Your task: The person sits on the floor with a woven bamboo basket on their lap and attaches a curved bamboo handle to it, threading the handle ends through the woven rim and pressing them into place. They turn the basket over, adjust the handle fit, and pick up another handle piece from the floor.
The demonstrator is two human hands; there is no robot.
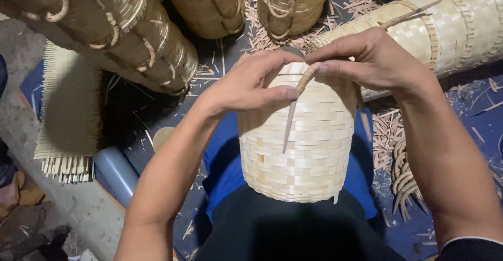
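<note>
Head view: dark floor (bamboo scraps scattered).

floor: dark, strewn with pale bamboo shavings | left: bare concrete strip, flat woven mat, grey pipe | rear: stacked woven baskets lying on their sides | right: coiled cane strips | light: dim, overhead

Floor: baskets, perhaps shavings.
</note>
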